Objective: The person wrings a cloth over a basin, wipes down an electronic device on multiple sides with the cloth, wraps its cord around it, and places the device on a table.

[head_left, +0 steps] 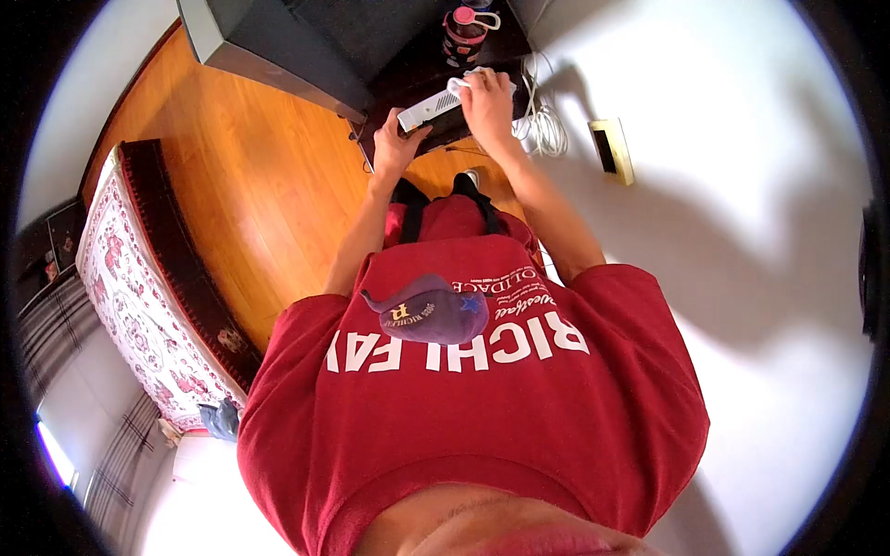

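My left hand [399,144] grips the near left end of a flat white vented box [429,108], which looks like a router or a similar device. My right hand [488,104] is above the box's other end, its fingers closed on a white wad that looks like a cloth [456,85]. The wad lies against the top edge of the box. The box is tilted over a dark stand [397,91], and my right hand hides part of it.
A dark bottle with a pink lid [464,37] stands behind the box. Coiled white cables [549,132] hang by the wall, near a cream-framed wall plate [611,151]. A large grey-black boxy unit [278,56] is at upper left. A patterned cover [139,287] lies left, beyond the wooden floor [232,185].
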Demonstrator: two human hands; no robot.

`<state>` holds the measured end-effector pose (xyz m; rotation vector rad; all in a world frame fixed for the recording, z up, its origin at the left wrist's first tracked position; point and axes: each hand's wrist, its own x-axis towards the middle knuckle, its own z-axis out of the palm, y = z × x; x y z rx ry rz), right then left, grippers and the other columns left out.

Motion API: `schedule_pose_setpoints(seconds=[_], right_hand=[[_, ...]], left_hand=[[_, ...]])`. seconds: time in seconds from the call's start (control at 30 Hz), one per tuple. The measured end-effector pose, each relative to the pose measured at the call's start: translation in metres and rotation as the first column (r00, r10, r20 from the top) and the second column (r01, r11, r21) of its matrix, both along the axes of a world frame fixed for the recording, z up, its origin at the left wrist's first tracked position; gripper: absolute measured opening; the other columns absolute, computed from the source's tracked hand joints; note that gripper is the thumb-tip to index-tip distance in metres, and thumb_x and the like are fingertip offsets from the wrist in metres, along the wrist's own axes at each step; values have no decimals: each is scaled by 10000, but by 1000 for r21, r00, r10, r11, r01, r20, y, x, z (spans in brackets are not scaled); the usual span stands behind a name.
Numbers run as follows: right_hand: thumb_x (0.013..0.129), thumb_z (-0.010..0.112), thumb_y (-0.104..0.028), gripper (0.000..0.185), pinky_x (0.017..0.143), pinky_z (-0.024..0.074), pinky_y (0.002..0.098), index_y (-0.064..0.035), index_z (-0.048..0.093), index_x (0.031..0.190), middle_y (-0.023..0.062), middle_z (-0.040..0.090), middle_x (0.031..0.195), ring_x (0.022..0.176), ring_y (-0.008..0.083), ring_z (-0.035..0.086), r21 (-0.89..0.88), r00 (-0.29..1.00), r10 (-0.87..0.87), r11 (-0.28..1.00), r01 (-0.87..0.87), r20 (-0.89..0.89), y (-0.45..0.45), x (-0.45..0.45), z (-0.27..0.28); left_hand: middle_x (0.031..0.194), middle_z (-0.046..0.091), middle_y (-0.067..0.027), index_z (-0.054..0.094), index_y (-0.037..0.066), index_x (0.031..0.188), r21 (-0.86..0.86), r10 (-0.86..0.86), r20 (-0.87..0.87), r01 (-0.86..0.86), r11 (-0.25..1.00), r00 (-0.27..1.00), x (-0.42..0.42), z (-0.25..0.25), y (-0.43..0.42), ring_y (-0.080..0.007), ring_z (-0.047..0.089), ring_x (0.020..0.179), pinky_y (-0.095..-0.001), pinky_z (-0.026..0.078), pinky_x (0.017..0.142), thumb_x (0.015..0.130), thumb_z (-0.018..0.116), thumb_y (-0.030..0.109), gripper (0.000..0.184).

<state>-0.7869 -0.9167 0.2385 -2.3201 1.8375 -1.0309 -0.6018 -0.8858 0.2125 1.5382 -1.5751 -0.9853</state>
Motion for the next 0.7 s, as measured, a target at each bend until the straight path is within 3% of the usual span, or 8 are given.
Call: schedule_pose_setpoints(seconds=[0.03, 0.1, 0.2, 0.3, 0.37, 0.4, 0.47, 0.7], right_hand=[[749, 628, -62, 159, 756, 413, 432, -18, 554, 883, 122, 553, 854, 837, 323, 512, -48, 1000, -25, 999, 26, 15, 0, 10, -1], [747, 604, -73, 104, 825, 412, 432, -31, 605, 842, 137, 563, 963, 950, 318, 501, 76, 992, 128, 989, -128, 8, 16, 39, 3], [769, 628, -103, 177, 828, 424, 432, -31, 551, 912, 122, 544, 927, 910, 321, 509, 0, 967, 248, 969, -248, 53, 27, 74, 4], [775, 621, -105, 163, 818, 433, 418, -39, 550, 906, 107, 545, 926, 914, 310, 509, 32, 954, 298, 954, -299, 34, 26, 66, 8], [763, 623, -161, 190, 855, 408, 420, -42, 597, 908, 93, 565, 953, 956, 286, 509, 63, 928, 360, 933, -355, -100, 18, 49, 9], [769, 640, -154, 186, 826, 420, 426, -41, 586, 906, 93, 569, 942, 934, 285, 518, 94, 950, 277, 952, -292, 146, 13, 41, -2], [782, 638, -132, 148, 791, 432, 428, -32, 573, 869, 123, 568, 917, 885, 306, 527, 96, 982, 182, 978, -186, 55, 6, 16, 0], [761, 605, -68, 96, 733, 432, 431, -6, 561, 818, 153, 558, 840, 811, 320, 527, 42, 998, -54, 998, 56, -45, 4, 2, 3]], left_hand=[[861, 670, -190, 536, 0, 957, 20, 0, 3, 0, 1000, 1000, -1, 5, 0, -292, 671, 828, -347, 512, 653, 727, 760, 146, 353], [858, 663, -201, 535, 0, 956, 38, -11, 9, 10, 999, 1000, 0, 3, -1, -319, 664, 833, -354, 510, 652, 740, 741, 132, 327], [825, 613, -243, 529, 43, 961, -111, -26, 21, 28, 993, 999, 5, -12, -4, -420, 577, 871, -397, 497, 631, 777, 644, 103, 226], [813, 610, -242, 527, 52, 962, -78, -44, 42, 47, 996, 998, 7, -14, -6, -422, 573, 865, -406, 495, 621, 773, 650, 107, 232], [810, 629, -224, 528, 37, 953, -106, -27, 25, 29, 994, 999, 7, -14, -7, -396, 619, 815, -389, 501, 620, 760, 696, 134, 273], [810, 642, -208, 528, 30, 948, -67, -30, 31, 32, 997, 999, 7, -11, -7, -352, 643, 779, -371, 504, 621, 746, 725, 150, 307], [811, 672, -160, 525, 16, 936, -53, -29, 15, 30, 998, 999, 5, -6, -5, -218, 672, 705, -315, 508, 622, 707, 788, 183, 387], [799, 670, -156, 523, 14, 935, -22, -10, 37, 11, 1000, 999, 2, -4, 1, -207, 665, 693, -307, 504, 613, 709, 785, 179, 384]])
